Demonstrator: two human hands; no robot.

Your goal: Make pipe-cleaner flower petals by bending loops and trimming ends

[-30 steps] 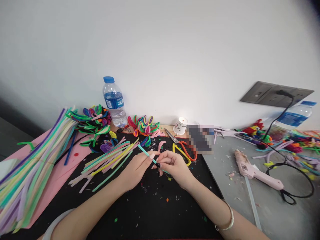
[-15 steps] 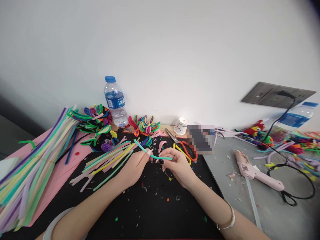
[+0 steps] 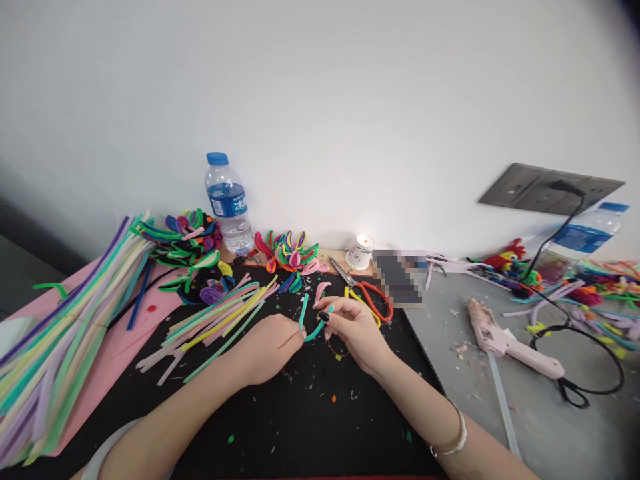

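Note:
A short turquoise pipe cleaner [image 3: 304, 312] is bent into a U shape between my hands, above the black mat [image 3: 300, 427]. My left hand [image 3: 275, 343] pinches it near the bottom of the bend, one end standing up above the fingers. The other end is held between the thumb and fingers of my right hand [image 3: 350, 330]. Just beyond my fingers lies a pink curled piece [image 3: 323, 291]. Left of my left hand is a loose pile of pastel pipe cleaners [image 3: 215, 320].
Scissors [image 3: 375, 300] with orange handles lie behind my right hand, near a white paper cup [image 3: 361, 252]. A water bottle [image 3: 229, 203] stands at the wall. On the right is a pink glue gun [image 3: 515, 347] with its cord. Long pipe cleaners [image 3: 75, 333] lie at left.
The turquoise pipe cleaner was nearly straight and is now bent into a U. My left hand has moved slightly down, and the view has shifted a little.

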